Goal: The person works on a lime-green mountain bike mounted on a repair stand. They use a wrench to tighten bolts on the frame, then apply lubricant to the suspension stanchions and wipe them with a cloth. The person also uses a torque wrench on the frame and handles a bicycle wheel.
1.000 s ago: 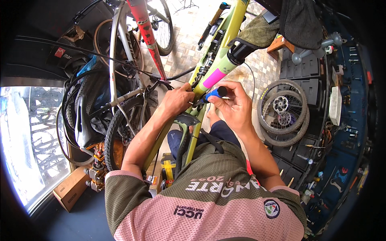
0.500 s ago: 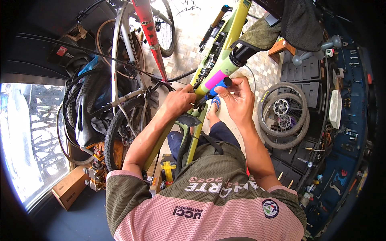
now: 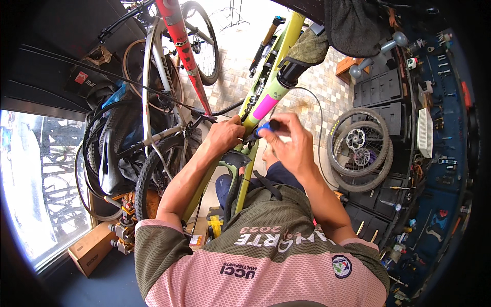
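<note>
A yellow-green bicycle frame (image 3: 247, 180) with a pink band is clamped in front of me, its black rear shock (image 3: 247, 106) beside the pink tube. Curled fingers of my left hand (image 3: 225, 136) grip the frame around the joint below the shock; its fingertips are partly hidden. My right hand (image 3: 293, 145) is closed on a blue-handled tool (image 3: 264, 128) with a dark end cap, held between thumb and fingers. The tool's tip points toward the frame joint, close to my left fingers. Whether the tip touches a bolt there is hidden.
A red bicycle frame (image 3: 180, 41) and a grey one (image 3: 147, 92) stand at the left. Two wheels (image 3: 335, 153) lean at the right, before a dark tool board (image 3: 441, 153). A rag (image 3: 309, 47) covers part of the clamp. A cardboard box (image 3: 92, 248) lies lower left.
My right hand has turned and moved slightly down and left with the blue-handled tool. My left hand keeps its grip on the frame. The whole view has shifted a little.
</note>
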Tool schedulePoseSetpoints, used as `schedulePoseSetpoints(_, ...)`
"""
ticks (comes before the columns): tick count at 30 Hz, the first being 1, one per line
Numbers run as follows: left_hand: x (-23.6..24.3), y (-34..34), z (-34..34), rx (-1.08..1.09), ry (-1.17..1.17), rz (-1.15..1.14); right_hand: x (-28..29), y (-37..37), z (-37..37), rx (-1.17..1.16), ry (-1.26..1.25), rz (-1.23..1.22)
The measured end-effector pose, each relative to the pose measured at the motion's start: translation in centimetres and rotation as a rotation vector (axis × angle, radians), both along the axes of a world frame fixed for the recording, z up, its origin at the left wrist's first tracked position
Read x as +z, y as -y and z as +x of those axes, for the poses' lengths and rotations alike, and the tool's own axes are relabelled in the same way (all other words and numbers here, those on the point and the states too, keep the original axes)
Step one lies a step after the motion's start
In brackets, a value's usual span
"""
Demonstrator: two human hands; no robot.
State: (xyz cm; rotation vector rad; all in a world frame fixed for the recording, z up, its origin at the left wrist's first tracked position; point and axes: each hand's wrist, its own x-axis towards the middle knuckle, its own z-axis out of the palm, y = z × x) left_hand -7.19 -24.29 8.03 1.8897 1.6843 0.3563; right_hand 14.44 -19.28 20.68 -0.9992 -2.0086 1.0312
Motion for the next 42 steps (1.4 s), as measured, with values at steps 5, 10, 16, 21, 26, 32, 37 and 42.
schedulePoseSetpoints(5, -0.3, -0.3, 0.1, -0.011, -0.024, 0.014, 0.3, 2.8, 0.9, 0.099, 0.049, 0.223)
schedulePoseSetpoints(10, -0.4, -0.1, 0.2, 0.011, -0.020, 0.022, 1.3, 4.7, 1.1, 0.215, 0.105, 0.305)
schedulePoseSetpoints(16, -0.4, -0.2, 0.1, 0.008, -0.016, 0.003, 1.6, 4.7, 1.2, 0.237, 0.114, 0.280)
schedulePoseSetpoints(21, -0.3, -0.2, 0.0, 0.014, -0.001, 0.018, 0.9, 3.1, 1.0, 0.160, 0.049, 0.333)
schedulePoseSetpoints(26, -0.2, 0.0, -0.1, 0.018, 0.014, 0.022, 0.6, 0.0, 1.1, 0.033, 0.017, 0.085)
schedulePoseSetpoints(32, -0.1, 0.0, 0.1, 0.036, 0.029, 0.008, -0.3, -1.6, 0.2, 0.066, -0.001, 0.148)
schedulePoseSetpoints(37, 0.2, 0.0, 0.0, 0.038, 0.039, 0.008, -0.9, -2.2, -0.1, 0.060, -0.038, 0.134)
schedulePoseSetpoints(42, 0.1, 0.0, 0.1, 0.044, 0.019, 0.017, -1.0, -2.9, -0.3, 0.055, -0.077, 0.005)
